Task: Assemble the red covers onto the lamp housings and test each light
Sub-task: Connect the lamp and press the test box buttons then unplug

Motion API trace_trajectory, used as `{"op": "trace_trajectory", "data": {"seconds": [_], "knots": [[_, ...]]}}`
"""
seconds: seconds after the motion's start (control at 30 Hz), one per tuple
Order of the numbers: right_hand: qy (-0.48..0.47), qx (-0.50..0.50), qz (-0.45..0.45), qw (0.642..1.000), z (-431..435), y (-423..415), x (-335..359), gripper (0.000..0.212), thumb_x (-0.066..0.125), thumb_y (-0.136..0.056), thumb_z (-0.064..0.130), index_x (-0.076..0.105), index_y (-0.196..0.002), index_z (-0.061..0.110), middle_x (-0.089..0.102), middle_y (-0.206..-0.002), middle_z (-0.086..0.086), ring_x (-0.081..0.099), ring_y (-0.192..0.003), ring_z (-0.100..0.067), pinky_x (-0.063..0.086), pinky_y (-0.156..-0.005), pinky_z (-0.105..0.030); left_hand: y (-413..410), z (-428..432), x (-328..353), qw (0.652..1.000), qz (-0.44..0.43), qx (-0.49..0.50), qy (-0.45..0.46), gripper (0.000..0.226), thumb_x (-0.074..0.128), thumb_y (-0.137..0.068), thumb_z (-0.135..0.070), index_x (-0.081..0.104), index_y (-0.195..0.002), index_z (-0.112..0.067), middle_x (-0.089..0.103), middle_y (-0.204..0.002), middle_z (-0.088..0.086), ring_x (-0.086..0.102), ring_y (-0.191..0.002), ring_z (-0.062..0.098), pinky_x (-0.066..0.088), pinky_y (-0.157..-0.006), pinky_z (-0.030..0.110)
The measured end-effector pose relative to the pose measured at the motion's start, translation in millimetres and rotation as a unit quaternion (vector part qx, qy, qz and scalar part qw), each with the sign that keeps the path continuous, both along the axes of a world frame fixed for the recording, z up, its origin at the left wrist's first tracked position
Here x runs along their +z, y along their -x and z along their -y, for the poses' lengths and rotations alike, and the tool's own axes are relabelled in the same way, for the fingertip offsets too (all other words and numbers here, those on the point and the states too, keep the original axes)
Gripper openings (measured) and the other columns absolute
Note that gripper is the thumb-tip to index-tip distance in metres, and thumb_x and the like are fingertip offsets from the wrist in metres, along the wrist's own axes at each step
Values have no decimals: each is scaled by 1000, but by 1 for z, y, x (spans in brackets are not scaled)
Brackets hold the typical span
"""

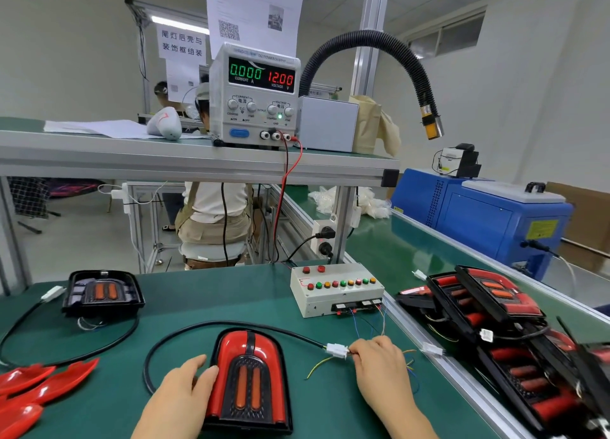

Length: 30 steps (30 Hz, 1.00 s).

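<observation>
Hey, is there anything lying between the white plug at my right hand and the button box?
Nothing solid. Between the white plug at the right hand and the button box, only thin loose wires cross the green mat.

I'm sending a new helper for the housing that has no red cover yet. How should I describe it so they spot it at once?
Start at the green worktable below the power supply. At its far left lies a black lamp housing with two orange strips. Unlike the lamp at front centre, it wears no red cover.
</observation>
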State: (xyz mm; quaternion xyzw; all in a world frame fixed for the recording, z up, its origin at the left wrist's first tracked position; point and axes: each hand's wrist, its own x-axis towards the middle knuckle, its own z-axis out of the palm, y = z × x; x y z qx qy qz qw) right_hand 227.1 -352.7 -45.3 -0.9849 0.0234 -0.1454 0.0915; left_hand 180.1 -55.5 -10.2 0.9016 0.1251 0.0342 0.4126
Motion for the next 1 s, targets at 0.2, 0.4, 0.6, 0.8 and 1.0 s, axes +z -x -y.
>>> {"op": "trace_trajectory", "data": {"seconds": [0.2, 0.4, 0.6, 0.8, 1.0], "knots": [[13, -9, -35, 999, 0, 0, -3, 30, 39, -98, 44, 61, -117, 36, 57, -111, 15, 38, -119, -13, 32, -96, -28, 2, 3, 5, 1000, 6, -11, -28, 46, 48, -95, -45, 50, -137, -26, 51, -134, 3, 53, -119, 17, 38, -100, 33], [-8, -24, -17, 1000, 0, 0, 2, 25, 41, -99, 42, 62, -110, 36, 60, -104, 17, 40, -117, -10, 32, -94, -27, 1, 10, 7, 996, 23, -23, -81, 48, 39, -97, -51, 42, -139, -28, 46, -131, -3, 52, -113, 12, 41, -95, 28], [-65, -13, 79, 995, -2, 3, 2, 16, 56, -95, 20, 72, -98, 23, 42, -69, 15, 51, -104, -21, 36, -87, -35, -8, 31, 16, 969, 109, -20, -222, 49, 31, -99, -51, 36, -143, -31, 37, -139, -10, 29, -131, 12, 35, -103, 26], [-42, 33, 40, 998, 3, 5, 0, 20, 59, -93, 12, 75, -98, 23, 65, -82, 10, 48, -114, -24, 38, -92, -36, -25, 69, 17, 932, 145, -134, -305, 42, 28, -102, -40, 41, -141, -31, 44, -140, -10, 18, -141, 16, 19, -113, 30], [-56, 38, 26, 997, 5, 5, -1, 24, 50, -97, 18, 70, -106, 27, 38, -73, 24, 41, -117, -17, 34, -98, -33, -28, 89, 14, 902, 111, -225, -352, 41, 34, -101, -37, 46, -138, -24, 43, -143, 0, 20, -140, 22, 18, -114, 36]]}}
